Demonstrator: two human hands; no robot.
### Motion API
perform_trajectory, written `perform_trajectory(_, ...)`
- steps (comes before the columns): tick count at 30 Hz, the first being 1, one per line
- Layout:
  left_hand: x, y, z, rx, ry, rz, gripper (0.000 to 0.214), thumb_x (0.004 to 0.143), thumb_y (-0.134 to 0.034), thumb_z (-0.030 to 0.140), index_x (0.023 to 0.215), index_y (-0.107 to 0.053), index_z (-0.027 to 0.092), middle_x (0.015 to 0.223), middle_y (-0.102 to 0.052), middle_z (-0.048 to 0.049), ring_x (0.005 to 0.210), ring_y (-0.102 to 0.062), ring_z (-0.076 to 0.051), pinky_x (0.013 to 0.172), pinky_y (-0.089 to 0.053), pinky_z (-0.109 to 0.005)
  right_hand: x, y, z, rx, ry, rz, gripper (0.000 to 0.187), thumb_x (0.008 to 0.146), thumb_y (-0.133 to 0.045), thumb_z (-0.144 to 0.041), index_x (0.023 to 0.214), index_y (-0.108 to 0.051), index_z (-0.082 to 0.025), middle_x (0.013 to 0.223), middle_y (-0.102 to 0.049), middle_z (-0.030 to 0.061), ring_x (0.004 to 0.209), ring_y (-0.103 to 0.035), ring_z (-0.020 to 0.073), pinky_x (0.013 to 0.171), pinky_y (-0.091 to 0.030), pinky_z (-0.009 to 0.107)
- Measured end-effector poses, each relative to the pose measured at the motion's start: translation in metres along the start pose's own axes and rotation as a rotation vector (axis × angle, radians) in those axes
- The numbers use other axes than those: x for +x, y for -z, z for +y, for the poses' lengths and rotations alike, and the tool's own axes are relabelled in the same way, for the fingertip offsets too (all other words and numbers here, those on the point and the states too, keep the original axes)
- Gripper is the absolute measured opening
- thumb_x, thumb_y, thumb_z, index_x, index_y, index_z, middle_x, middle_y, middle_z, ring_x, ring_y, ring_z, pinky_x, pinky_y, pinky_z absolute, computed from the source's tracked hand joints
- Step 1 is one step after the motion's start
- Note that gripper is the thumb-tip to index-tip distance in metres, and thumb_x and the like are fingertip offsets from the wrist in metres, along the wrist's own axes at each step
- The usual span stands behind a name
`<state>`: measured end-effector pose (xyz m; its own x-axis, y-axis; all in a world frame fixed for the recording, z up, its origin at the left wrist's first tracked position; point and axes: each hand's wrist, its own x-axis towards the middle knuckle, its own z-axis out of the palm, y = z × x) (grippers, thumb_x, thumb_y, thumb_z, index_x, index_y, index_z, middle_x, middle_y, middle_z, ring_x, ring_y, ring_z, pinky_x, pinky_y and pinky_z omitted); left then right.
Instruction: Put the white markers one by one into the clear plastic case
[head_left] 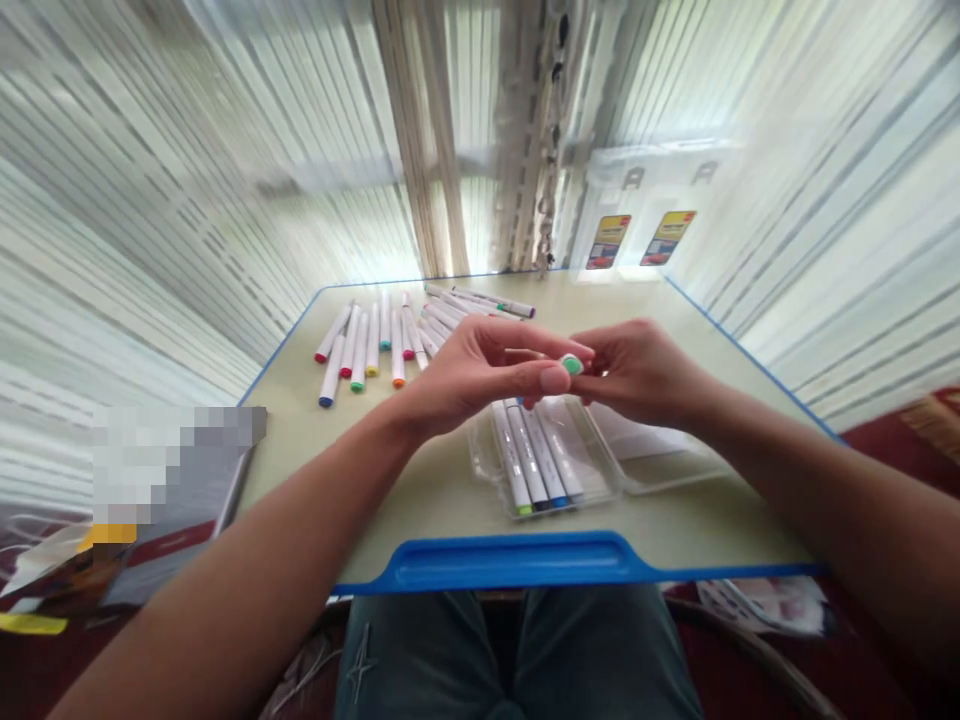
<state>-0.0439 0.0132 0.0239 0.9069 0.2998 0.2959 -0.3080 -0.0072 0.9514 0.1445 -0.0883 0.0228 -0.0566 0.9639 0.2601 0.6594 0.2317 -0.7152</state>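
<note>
A marker with a green end [571, 364] is held up over the table, its green tip pointing toward me. My left hand [476, 370] pinches it between thumb and fingers. From the other side the fingers of my right hand [641, 372] close on the same marker, and most of its body is hidden. Below both hands lies an open clear plastic case [604, 487], with several white markers [534, 455] side by side in its left part. Their visible ends are lime green, black and blue. The case's clear lid [664, 484] is folded out to the right.
Several loose white markers [360, 350] with coloured ends lie on the table [300, 440], left of and behind my hands. A blue rim [517, 575] edges the tabletop. At left stands a partly blurred grey object [217, 470]. String curtains [225, 180] hang behind.
</note>
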Motion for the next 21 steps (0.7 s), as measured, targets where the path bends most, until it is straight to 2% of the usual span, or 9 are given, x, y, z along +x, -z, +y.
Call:
perform_trajectory(1,0.0000,-0.0006,0.0007,-0.001,0.002,0.006,0.032,0.073,-0.086,0.044,0.096,-0.083,0.022,0.079,-0.072,-0.0049,0.064,-0.059,-0.011,0.059,-0.048,-0.025,0.0003,-0.0001,0.0011,0.017,0.012,0.001,0.034,0.081,-0.077,-0.050,0.086,-0.082,-0.016,0.053,-0.062,-0.0002,0.047,-0.052,0.0104,0.045,-0.034,0.024)
perform_trajectory(6,-0.0020,-0.0034,0.0056,0.002,0.071,0.042,0.026,0.078,-0.082,0.045,0.091,-0.084,0.023,0.093,-0.073,-0.0089,0.069,-0.061,-0.014,0.063,-0.050,-0.028,0.0014,-0.0015,0.0059,0.073,0.039,0.001,0.032,0.082,-0.077,-0.046,0.086,-0.081,-0.015,0.054,-0.063,0.0000,0.047,-0.053,0.0102,0.045,-0.033,0.023)
perform_trajectory(10,-0.0031,-0.0014,0.0047,0.000,0.069,0.039,0.027,0.074,-0.084,0.044,0.091,-0.084,0.023,0.097,-0.074,-0.0096,0.071,-0.062,-0.015,0.065,-0.051,-0.029,0.0023,-0.0014,0.0058,0.064,0.053,0.015,0.029,0.082,-0.077,-0.043,0.085,-0.081,-0.015,0.053,-0.062,-0.0012,0.045,-0.049,0.0086,0.045,-0.032,0.022)
perform_trajectory(14,-0.0025,0.0001,0.0019,0.002,0.088,0.056,0.033,0.069,-0.086,0.047,0.090,-0.083,0.021,0.092,-0.073,-0.0085,0.069,-0.061,-0.015,0.064,-0.051,-0.029,0.0027,-0.0006,0.0037,0.024,0.046,0.031,0.027,0.081,-0.078,-0.041,0.082,-0.081,-0.014,0.049,-0.059,-0.0024,0.044,-0.046,0.0078,0.045,-0.030,0.022)
perform_trajectory(18,0.0002,-0.0019,0.0019,-0.043,0.056,0.119,0.026,0.073,-0.082,0.042,0.084,-0.080,0.019,0.085,-0.070,-0.0060,0.064,-0.058,-0.012,0.062,-0.050,-0.027,0.0033,-0.0011,0.0028,-0.011,0.059,0.060,0.020,0.078,-0.080,-0.035,0.080,-0.081,-0.015,0.050,-0.058,-0.0034,0.045,-0.045,0.0069,0.047,-0.030,0.023)
perform_trajectory(21,0.0033,-0.0045,0.0043,-0.084,0.046,0.228,0.029,0.078,-0.074,0.045,0.082,-0.076,0.017,0.083,-0.069,-0.0060,0.062,-0.057,-0.012,0.058,-0.050,-0.027,0.0037,-0.0018,0.0029,-0.009,0.064,0.043,0.019,0.080,-0.078,-0.034,0.083,-0.081,-0.016,0.054,-0.061,-0.0028,0.047,-0.045,0.0069,0.047,-0.030,0.023)
